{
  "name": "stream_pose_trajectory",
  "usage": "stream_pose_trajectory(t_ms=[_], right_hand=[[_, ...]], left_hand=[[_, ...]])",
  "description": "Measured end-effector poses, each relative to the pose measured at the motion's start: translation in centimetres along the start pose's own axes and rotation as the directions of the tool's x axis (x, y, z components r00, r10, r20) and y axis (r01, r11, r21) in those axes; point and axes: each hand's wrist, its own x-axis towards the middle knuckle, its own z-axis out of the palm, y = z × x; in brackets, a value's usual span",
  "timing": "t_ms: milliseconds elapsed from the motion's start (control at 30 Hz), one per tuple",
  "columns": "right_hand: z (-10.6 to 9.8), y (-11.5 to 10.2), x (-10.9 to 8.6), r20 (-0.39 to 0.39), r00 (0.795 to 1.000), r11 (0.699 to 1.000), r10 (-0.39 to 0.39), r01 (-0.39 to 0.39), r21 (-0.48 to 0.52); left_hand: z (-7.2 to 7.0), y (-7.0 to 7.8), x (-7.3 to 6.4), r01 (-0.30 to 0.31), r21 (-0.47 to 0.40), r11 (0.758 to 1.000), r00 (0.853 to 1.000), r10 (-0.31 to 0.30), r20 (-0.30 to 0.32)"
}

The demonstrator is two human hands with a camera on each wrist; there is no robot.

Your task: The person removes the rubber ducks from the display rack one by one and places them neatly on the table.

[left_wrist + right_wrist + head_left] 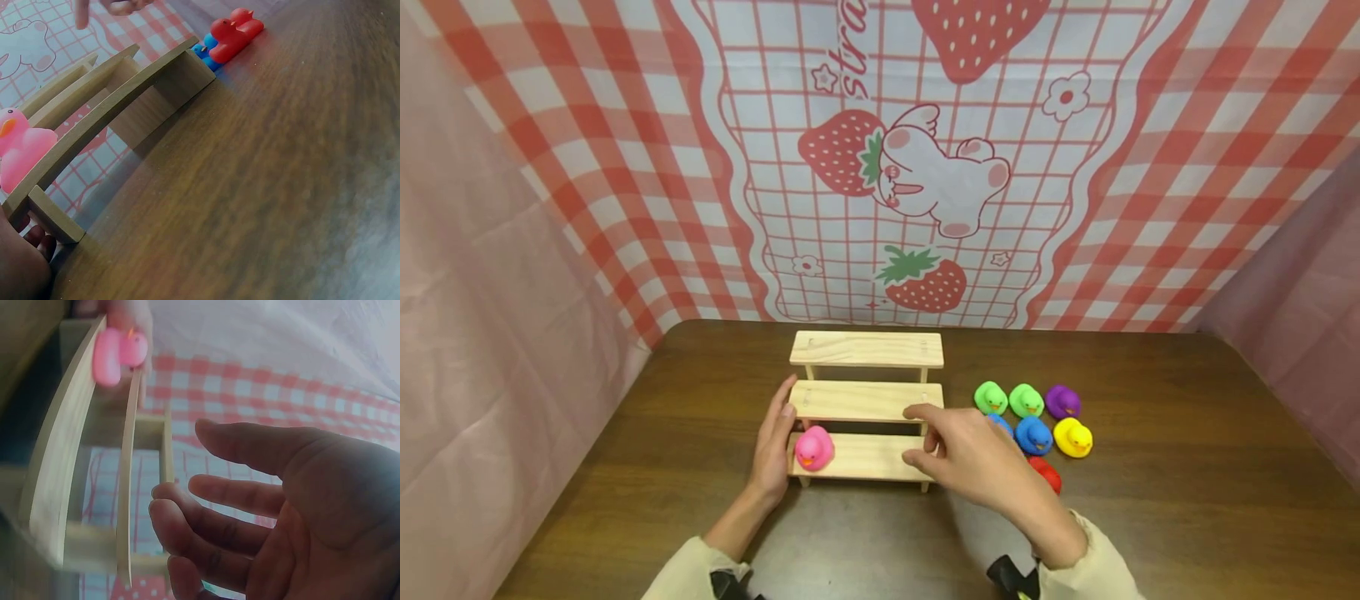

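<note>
A three-tier wooden display stand [867, 402] stands on the table. On the left end of its lowest step sits a pink rubber duck [814, 448], also visible in the left wrist view. My left hand [772, 454] grips the stand's left side, with fingertips curled beneath the lowest step beside its leg in the left wrist view. Over the right part of the lower steps hovers my right hand [973, 454], thumb and fingers apart, loosely bent, holding nothing. In the right wrist view, the palm of that hand [300, 519] shows, with the stand beyond it.
Right of the stand are several rubber ducks: two green, including one green duck [991, 398], a purple duck [1063, 402], a yellow duck [1073, 437], blue ducks [1034, 435] and red ducks [230, 41]. Some are partly behind my right hand. A strawberry-print cloth [880, 208] hangs behind the table.
</note>
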Motion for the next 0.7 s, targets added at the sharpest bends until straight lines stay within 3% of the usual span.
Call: stream_pose_trajectory(t_ms=[700], right_hand=[[4.0,-5.0,3.3,0.023,0.999,0.998,-0.041,0.040,0.053]], left_hand=[[-0.2,-0.1,0.1,0.000,0.001,1.000,1.000,0.000,0.017]])
